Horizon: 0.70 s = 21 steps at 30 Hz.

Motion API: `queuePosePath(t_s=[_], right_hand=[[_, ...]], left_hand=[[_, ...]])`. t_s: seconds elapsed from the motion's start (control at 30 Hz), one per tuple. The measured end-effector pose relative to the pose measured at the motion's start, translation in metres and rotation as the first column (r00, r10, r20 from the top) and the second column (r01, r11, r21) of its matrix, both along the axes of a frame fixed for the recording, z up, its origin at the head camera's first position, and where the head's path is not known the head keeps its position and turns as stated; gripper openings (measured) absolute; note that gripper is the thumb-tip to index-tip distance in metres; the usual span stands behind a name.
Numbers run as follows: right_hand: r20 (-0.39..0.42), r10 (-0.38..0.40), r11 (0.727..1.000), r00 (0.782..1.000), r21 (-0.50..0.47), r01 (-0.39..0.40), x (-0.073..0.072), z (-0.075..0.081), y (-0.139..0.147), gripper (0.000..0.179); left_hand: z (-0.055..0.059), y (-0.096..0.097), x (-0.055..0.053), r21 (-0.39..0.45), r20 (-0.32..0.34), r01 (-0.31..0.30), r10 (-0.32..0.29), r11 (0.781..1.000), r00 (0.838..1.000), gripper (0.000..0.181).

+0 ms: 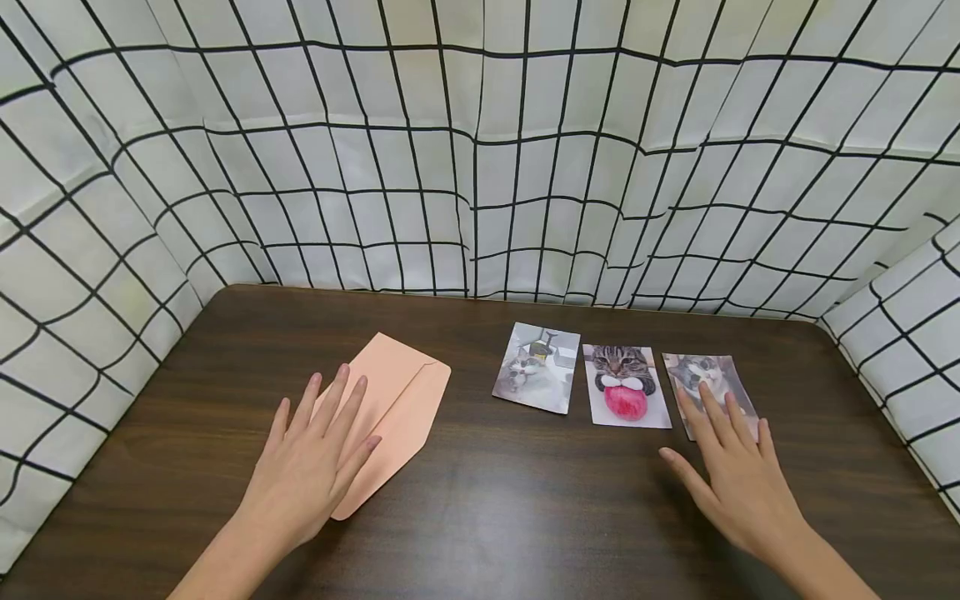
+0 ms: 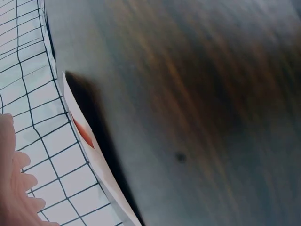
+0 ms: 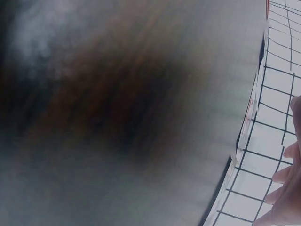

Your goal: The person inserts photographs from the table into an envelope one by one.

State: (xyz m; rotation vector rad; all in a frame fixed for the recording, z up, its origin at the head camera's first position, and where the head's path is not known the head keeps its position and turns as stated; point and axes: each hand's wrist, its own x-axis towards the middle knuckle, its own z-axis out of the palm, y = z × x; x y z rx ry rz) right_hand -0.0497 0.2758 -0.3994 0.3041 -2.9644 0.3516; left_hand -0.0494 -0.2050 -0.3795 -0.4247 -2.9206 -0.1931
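Note:
My left hand point(image 1: 307, 471), fingers spread and straight, overlaps the left part of a peach envelope point(image 1: 401, 417) in the head view. In the left wrist view the envelope point(image 2: 96, 155) shows edge-on, its flap slightly raised, with the left hand point(image 2: 19, 183) at the side. My right hand point(image 1: 738, 483) is spread with straight fingers over the lower part of a photo of a grey and white cat point(image 1: 678, 371), partly hiding it. The right wrist view has that hand point(image 3: 287, 188) at its right edge. Neither hand grips anything.
Left of the right-hand photo lie a photo of a tabby cat with a pink ball point(image 1: 622, 387) and a photo of a white and grey cat point(image 1: 532, 387), side by side. The dark wooden table point(image 1: 480, 500) ends at a white curtain with a black grid point(image 1: 495, 167).

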Motion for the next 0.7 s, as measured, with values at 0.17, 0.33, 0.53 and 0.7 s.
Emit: queuePosePath(t_s=[0.17,0.33,0.53,0.7], right_hand=[[0.005,0.001,1.0,1.0,-0.005,-0.001,-0.002,0.0006,0.001,0.081],[-0.006,0.005,1.0,1.0,-0.014,-0.005,-0.0033,0.0016,0.0018,0.08],[-0.016,0.018,1.0,1.0,-0.01,-0.018,-0.0059,0.0034,-0.0005,0.079],[-0.021,0.03,1.0,0.999,0.0,-0.03,-0.0099,0.0068,-0.0047,0.08]], left_hand=[[-0.0015,0.0003,0.0002,0.0,0.017,0.002,-0.002,1.0,1.0,0.07],[-0.0028,0.0002,-0.0007,-0.019,0.014,0.004,-0.004,1.0,1.0,0.071],[-0.0036,-0.0018,0.0007,-0.023,0.027,0.005,-0.004,1.0,1.0,0.072],[-0.0041,-0.0054,0.0019,-0.039,0.05,-0.007,0.008,0.999,0.999,0.073]])
